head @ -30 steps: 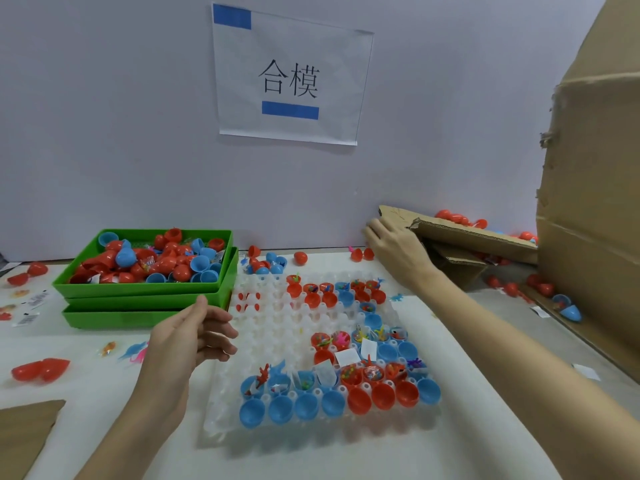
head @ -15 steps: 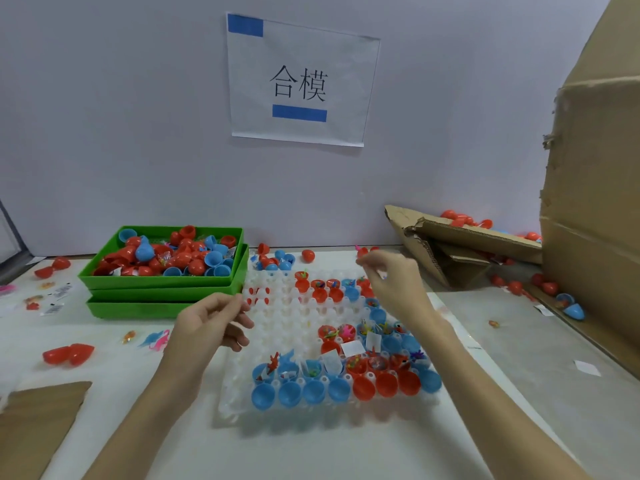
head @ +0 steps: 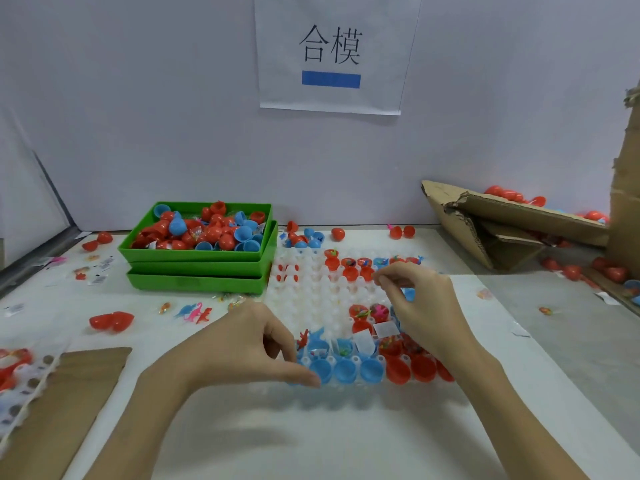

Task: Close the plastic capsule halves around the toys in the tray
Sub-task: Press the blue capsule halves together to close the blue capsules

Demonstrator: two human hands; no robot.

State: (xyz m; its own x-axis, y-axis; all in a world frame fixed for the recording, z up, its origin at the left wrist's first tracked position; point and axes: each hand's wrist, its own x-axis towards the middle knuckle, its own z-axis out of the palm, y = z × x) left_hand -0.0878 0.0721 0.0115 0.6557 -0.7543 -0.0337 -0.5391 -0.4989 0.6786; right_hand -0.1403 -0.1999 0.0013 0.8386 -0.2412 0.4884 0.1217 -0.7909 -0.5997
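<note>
**Both hands over the capsule tray**

I see the white tray (head: pixel 311 296) lying on the surface (head: pixel 311 427) straight ahead, with blue capsule halves (head: pixel 346 370) and red capsule halves (head: pixel 398 370) along its near row and small toys (head: pixel 377 311) in the cups behind. My left hand (head: pixel 242 344) hovers at the tray's near left corner, fingers loosely curled, thumb out, holding nothing. My right hand (head: pixel 422 306) hangs above the tray's right part, thumb and forefinger pinched together; whether they hold anything, I cannot tell.
</note>
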